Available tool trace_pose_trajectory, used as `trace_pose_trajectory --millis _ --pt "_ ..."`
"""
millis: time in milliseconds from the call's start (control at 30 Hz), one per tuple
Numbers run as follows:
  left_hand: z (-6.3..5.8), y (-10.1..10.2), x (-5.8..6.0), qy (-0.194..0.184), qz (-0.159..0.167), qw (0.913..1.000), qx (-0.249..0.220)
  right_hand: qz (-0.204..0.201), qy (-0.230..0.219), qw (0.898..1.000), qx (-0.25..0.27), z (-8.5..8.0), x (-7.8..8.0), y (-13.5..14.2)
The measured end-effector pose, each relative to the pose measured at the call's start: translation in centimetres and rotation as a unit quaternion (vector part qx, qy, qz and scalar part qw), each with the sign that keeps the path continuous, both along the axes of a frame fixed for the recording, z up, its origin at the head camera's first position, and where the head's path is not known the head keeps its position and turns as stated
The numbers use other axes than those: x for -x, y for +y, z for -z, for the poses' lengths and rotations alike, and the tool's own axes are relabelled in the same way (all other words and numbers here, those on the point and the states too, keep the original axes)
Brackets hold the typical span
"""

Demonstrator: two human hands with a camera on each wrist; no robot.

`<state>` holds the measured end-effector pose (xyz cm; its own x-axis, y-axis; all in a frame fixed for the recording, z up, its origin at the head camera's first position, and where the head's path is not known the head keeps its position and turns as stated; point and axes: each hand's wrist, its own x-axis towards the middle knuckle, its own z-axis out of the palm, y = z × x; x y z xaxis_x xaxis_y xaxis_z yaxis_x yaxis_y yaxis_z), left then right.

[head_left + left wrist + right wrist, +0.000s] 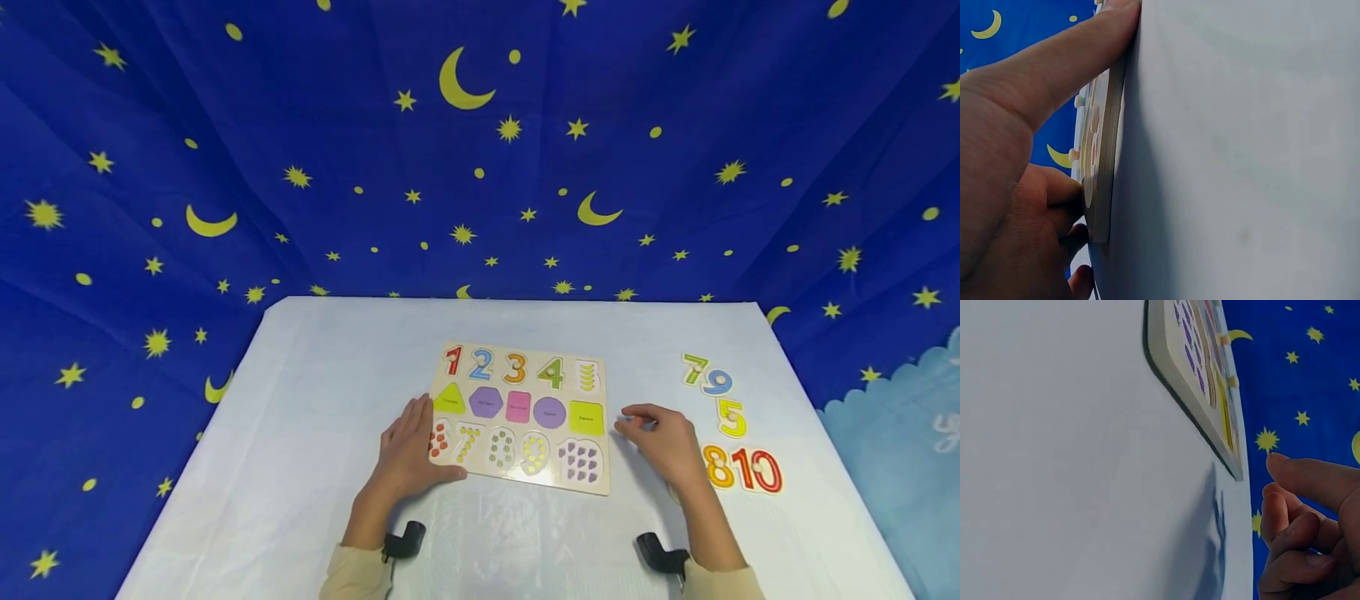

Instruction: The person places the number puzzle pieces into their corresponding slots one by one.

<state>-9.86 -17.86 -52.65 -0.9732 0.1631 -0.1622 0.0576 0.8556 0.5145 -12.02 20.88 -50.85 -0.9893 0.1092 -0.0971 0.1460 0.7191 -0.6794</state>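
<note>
A wooden number puzzle board point(525, 477) lies on the table in the head view. Knobbed pieces 1 point(453, 361), 2 point(482, 364), 3 point(515, 367) and 4 point(551, 372) sit in its top row; the fifth recess shows printed bananas. Coloured shapes fill the middle row, and the bottom recesses show printed pictures. My left hand point(407, 450) holds the board's near left corner, thumb along the near edge and fingers at the left side. To the right of the board, my right hand point(663, 440) hovers above the table with loosely bent fingers, thumb and index apart, holding nothing.
Loose number pieces lie at the right: green 7 point(694, 368), blue 9 point(717, 382), yellow 5 point(732, 417), orange 8 point(718, 467) and red 10 point(757, 471). The right forearm partly covers another pale edge. A blue star-patterned cloth point(525, 183) stands behind the white table point(315, 375).
</note>
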Motion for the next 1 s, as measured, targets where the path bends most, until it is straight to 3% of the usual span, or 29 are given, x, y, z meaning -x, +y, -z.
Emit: trace_pose_trajectory --millis 367,1000 --pt "0.4 0.1 0.1 0.002 0.006 0.9999 0.008 0.018 -0.022 1.000 -0.008 0.3 -2.8 1.7" --pt "0.0 0.0 0.1 -0.001 0.001 0.9999 0.014 0.084 -0.069 0.993 -0.040 0.7 -6.1 4.3"
